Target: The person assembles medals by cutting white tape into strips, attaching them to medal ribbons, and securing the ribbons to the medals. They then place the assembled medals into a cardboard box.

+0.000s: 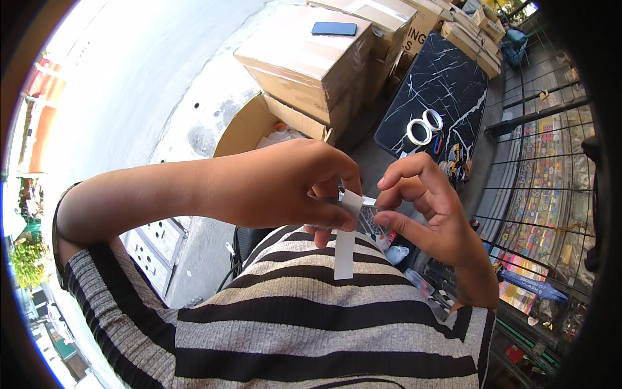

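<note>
While the white strip (348, 245) hangs in front of the striped shirt (291, 319) with its lower end loose, it would pay to keep that end off the cloth, since it may be sticky, though that cannot be told from here. The left hand (319, 188) is clamped on the strip, its thumb pressing near the upper part; a light, flat pinch should keep the strip from creasing or twisting. Just beside it, between the two hands, is a small clear packet (371, 220), which is best kept square to the strip and smooth. The right hand (431, 217) has its thumb at the packet's right side and its forefinger curled up and apart; whether thumb and another finger grip the packet, I cannot tell. Gentle tension from that side seems wise, as thin plastic could pucker if tugged. Past the hands stands a carton (238, 126) without a lid; farther right, two white rolls (425, 122) lie side by side on the black desk (447, 70), and farther off a phone (334, 28) rests on a cardboard box (291, 53)
</note>
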{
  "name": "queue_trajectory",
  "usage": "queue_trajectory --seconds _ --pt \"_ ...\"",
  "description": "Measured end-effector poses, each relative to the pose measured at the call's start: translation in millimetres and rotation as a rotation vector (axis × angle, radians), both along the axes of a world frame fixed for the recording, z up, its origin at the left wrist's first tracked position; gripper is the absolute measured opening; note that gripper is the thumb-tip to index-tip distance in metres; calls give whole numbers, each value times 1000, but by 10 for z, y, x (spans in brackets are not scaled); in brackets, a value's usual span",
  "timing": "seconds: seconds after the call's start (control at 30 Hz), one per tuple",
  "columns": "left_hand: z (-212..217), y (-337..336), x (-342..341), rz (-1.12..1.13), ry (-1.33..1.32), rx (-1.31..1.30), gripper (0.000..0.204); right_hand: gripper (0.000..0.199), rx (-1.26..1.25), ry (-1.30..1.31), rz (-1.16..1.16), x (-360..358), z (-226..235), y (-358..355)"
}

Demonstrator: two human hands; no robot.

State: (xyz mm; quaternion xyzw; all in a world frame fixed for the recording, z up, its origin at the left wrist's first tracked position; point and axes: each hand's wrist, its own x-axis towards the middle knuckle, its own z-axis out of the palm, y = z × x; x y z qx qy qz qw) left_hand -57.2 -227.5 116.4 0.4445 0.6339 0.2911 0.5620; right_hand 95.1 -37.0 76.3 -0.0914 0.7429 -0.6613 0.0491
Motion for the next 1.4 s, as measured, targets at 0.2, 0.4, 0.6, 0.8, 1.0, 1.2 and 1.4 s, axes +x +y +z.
queue_trajectory --seconds 0.2,0.4,0.6,0.8,1.0,1.2,1.4 --pt "-12 39 13 44 -26 13 22 49 78 -72 21 9 143 67" --pt "-18 102 9 -14 -14 42 22 52 68 -118 40 -46 131 101" --pt "3 171 8 -43 20 67 22 53 -19 -310 111 -128 113 195" --pt "58 174 27 -60 -10 -77 20 48 -167 -391 162 -124 -12 184" --pt "83 104 -4 9 13 -10 22 34 -198 -200 31 -33 -65 106" --pt "103 14 1 52 37 68 25 22 -57 -7 33 -24 26 34" --pt "113 -17 25 77 101 111 27 32 194 60 31 -17 184 73"
